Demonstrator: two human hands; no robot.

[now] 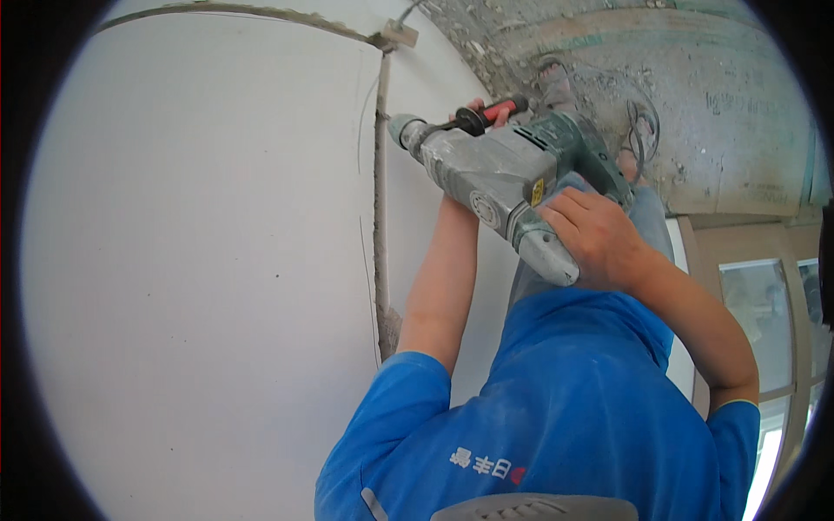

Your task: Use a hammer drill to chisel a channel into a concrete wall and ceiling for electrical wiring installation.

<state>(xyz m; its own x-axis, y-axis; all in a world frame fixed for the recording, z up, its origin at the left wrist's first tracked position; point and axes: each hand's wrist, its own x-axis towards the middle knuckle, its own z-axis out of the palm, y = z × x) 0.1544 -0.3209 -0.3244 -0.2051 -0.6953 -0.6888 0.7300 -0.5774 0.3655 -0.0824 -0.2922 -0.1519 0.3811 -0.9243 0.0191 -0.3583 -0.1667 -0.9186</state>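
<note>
I see a dusty grey-green hammer drill (469, 165), held sideways in front of me, its nose beside a narrow vertical groove (379, 226) chiselled in a white wall (200, 260). My left hand (500, 116) is closed on the black and red side handle, mostly hidden behind the tool. My right hand (599, 239) is closed on the rear of the drill, near its grey-green grip. Whether the bit touches the groove cannot be made out clearly.
A small junction piece (398, 33) with a conduit sits where two grooves meet. Rubble (491, 61) lies along the wall's base on a dusty, covered floor (712, 113). My sandalled feet and a cable (647, 104) are beyond the drill. A glazed door (756, 321) is at right.
</note>
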